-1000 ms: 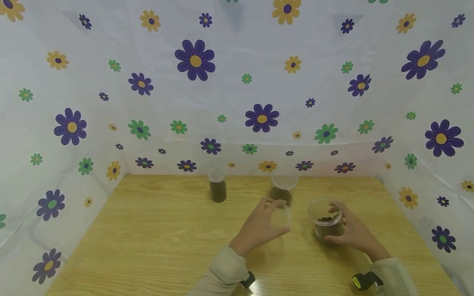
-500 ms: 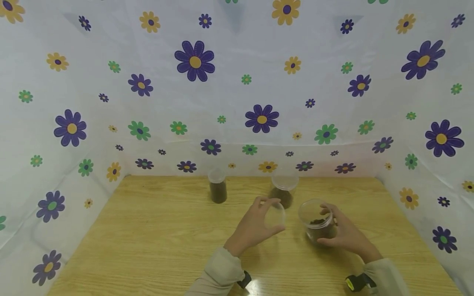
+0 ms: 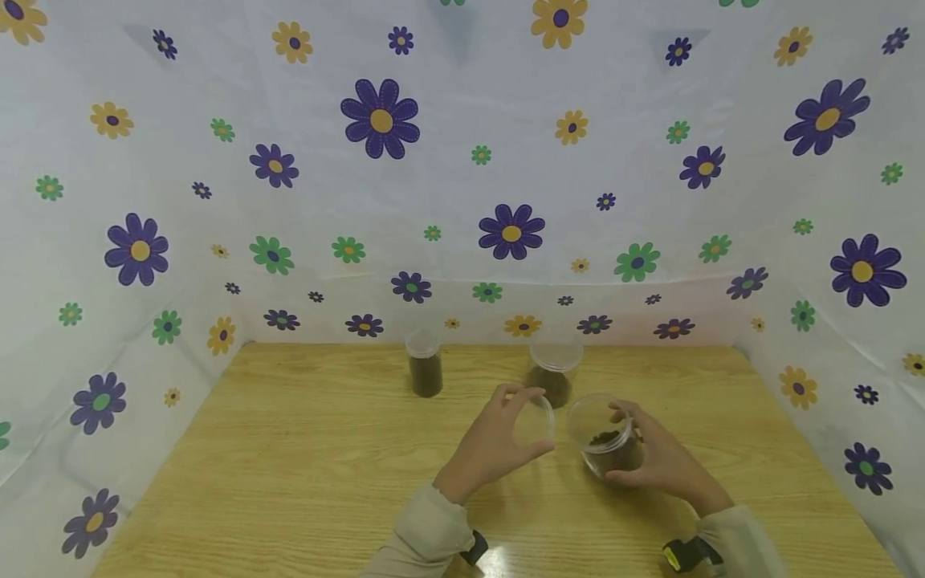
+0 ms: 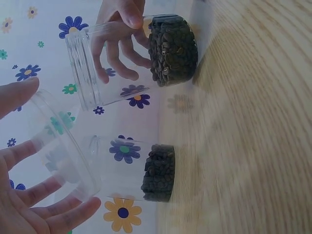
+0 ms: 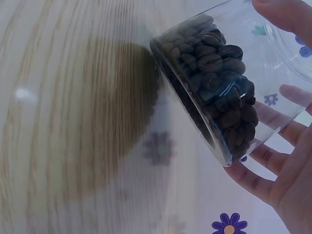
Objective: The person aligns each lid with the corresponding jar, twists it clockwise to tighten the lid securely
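My left hand (image 3: 486,445) holds a clear round lid (image 4: 73,144) by its edge, between thumb and fingers, standing on its side. My right hand (image 3: 668,461) grips a clear, lidless jar (image 3: 614,457) around its side. Dark coffee beans (image 5: 219,83) fill the lower part of this jar. The jar leans to the left, its mouth facing the lid with a small gap between them. In the right wrist view its base is tipped, one edge close over the tabletop.
Behind the hands stands another clear jar (image 3: 552,373) with dark beans inside. A narrower jar (image 3: 425,369) with dark contents is farther left. All this is on a wooden table (image 3: 303,449), enclosed at the back and sides by a flowered white cloth (image 3: 448,185).
My right hand has brought the jar leftward, closer to the lid, and it leans more. My left hand with the lid has shifted slightly left. The two jars behind stay put.
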A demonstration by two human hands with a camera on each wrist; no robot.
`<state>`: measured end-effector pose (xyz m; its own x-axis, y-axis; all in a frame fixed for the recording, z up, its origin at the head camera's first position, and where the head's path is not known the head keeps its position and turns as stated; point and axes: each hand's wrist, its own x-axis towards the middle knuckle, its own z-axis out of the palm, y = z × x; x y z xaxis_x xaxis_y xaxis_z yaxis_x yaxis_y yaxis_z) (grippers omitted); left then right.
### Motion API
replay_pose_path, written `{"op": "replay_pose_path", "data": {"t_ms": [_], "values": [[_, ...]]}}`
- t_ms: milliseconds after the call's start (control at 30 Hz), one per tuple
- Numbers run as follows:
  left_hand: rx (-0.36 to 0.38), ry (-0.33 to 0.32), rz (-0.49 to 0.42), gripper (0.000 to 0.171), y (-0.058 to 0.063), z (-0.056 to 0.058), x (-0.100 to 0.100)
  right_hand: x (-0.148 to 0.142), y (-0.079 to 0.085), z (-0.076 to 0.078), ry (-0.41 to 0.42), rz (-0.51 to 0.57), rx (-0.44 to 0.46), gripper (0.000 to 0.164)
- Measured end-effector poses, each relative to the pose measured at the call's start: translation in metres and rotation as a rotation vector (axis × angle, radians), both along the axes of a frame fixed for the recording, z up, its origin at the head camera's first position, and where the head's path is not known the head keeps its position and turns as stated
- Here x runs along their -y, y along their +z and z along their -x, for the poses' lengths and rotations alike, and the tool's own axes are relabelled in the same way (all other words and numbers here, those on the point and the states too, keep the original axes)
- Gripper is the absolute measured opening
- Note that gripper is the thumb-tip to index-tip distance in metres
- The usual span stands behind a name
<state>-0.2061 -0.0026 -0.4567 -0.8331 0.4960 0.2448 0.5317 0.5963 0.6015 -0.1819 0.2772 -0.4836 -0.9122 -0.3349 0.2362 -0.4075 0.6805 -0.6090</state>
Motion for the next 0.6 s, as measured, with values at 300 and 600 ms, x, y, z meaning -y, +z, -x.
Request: {"op": "replay_pose_path", "data": {"t_ms": [300, 600], "values": [[-0.04, 0.027, -0.002, 0.068, 0.002, 0.002, 0.009, 0.009, 0.0, 0.001, 0.013, -0.004, 0.003, 0.094], [-0.036, 0.055, 0.003, 0.067, 0.004, 0.005, 0.024, 0.019, 0.005, 0.0, 0.009, -0.061, -0.032, 0.095]]}}
